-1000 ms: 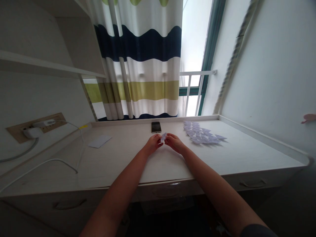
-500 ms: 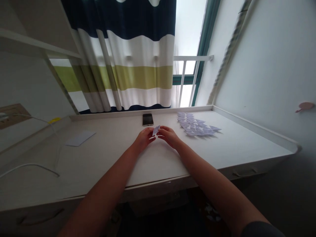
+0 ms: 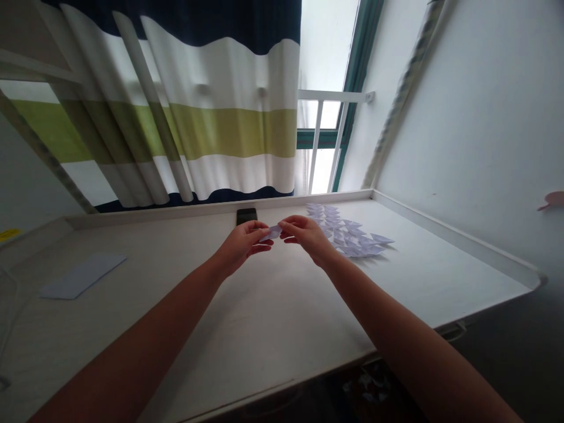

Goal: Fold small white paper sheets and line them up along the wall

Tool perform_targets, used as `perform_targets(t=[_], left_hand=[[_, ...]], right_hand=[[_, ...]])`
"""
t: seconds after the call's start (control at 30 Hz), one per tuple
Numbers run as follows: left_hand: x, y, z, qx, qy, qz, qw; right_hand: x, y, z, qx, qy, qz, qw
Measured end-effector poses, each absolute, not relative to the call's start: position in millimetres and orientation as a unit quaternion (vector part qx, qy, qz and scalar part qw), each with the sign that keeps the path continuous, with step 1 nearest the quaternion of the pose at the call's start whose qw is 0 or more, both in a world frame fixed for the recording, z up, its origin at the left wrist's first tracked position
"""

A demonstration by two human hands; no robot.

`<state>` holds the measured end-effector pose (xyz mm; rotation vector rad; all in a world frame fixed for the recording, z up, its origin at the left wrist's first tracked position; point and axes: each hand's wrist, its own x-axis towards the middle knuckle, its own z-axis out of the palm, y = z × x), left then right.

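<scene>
A small folded piece of white paper (image 3: 274,232) is held up between my two hands, above the desk. My left hand (image 3: 244,244) pinches its left end with thumb and fingers. At the other end, my right hand (image 3: 304,232) grips it between thumb and fingertips. Just behind my left hand lies a black phone (image 3: 246,215), partly covered by it. Beyond my right hand, several folded white paper triangles (image 3: 350,235) lie in overlapping rows, and the hand hides some of them.
A white sheet of paper (image 3: 83,276) rests on the left of the white desk (image 3: 264,329). A raised rim (image 3: 458,235) runs along the desk's back and sides. Behind it hang a striped curtain (image 3: 220,129) and a white railing (image 3: 335,96). A cable (image 3: 11,317) trails at far left.
The view has moved closer and turned, so the desk items appear shifted. The folded paper, upright and tilted before, now lies flatter between my hands, which are slightly farther apart.
</scene>
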<state>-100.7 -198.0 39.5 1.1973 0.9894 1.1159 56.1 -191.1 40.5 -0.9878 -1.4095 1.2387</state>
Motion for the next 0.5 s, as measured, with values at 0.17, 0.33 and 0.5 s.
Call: perform_targets(t=[0.17, 0.33, 0.5], left_hand=[[-79.4, -168.9, 41.8, 0.511, 0.424, 0.480, 0.574], [-43.6, -132.9, 47.4, 0.509, 0.385, 0.474, 0.607], [9.0, -89.7, 57.3, 0.533, 0.347, 0.451, 0.626]], right_hand=[[83.5, -167.0, 45.4, -0.434, -0.588, 0.485, 0.481], [121.9, -144.8, 51.4, -0.470, -0.572, 0.444, 0.505], [171.5, -121.7, 59.4, -0.499, -0.545, 0.422, 0.525]])
